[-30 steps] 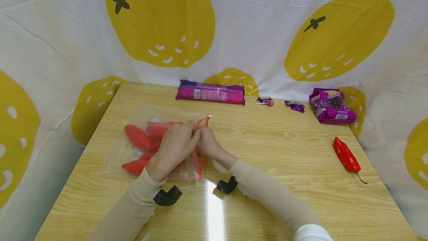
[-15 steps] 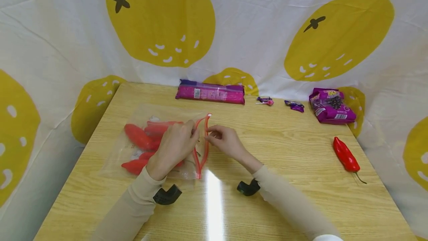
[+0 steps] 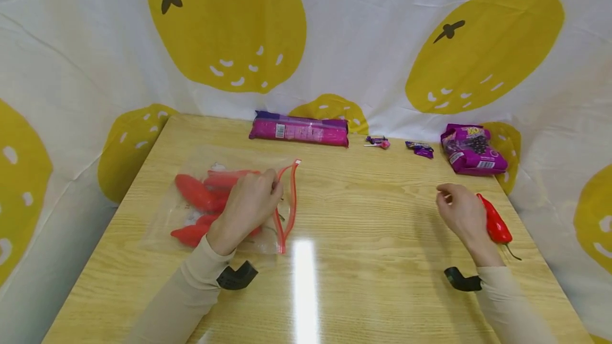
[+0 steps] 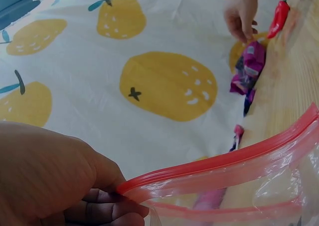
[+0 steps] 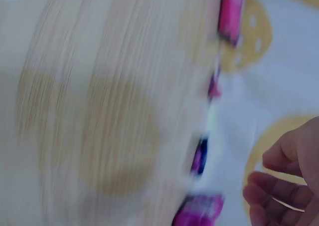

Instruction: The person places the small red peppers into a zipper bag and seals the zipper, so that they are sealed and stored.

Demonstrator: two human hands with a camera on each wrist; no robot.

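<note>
With the tabletop (image 3: 363,280) being read as a dial, twelve at its far edge, a clear zip bag (image 3: 294,200) is lying toward nine o'clock, its mouth facing three and its two red lips standing parted. The left hand (image 3: 251,203) is reaching across the bag and pinching one lip between thumb and curled fingers, as the left wrist view is showing. Inside, several red chili peppers (image 3: 196,192) are showing through the hazy plastic, with thin stems pointing toward the mouth. The right hand (image 3: 461,214) is hovering at three o'clock, released and holding nothing, its fingers loosely bent. Just beyond it, nearer the table's right edge, a loose red chili pepper (image 3: 498,222) is lying apart from the hand, tip pointing to eleven and stem curving to five. Along the back, a long purple packet (image 3: 301,130) is lying at twelve, a pink lollipop (image 3: 384,144) is resting at one beside a small dark wrapper (image 3: 376,139), purple-wrapped sweets (image 3: 421,149) are sitting between one and two, and a purple packet printed with grapes (image 3: 475,153) is slumping at two. Behind everything, a white cloth with yellow fruit shapes (image 3: 354,25) is hanging.
</note>
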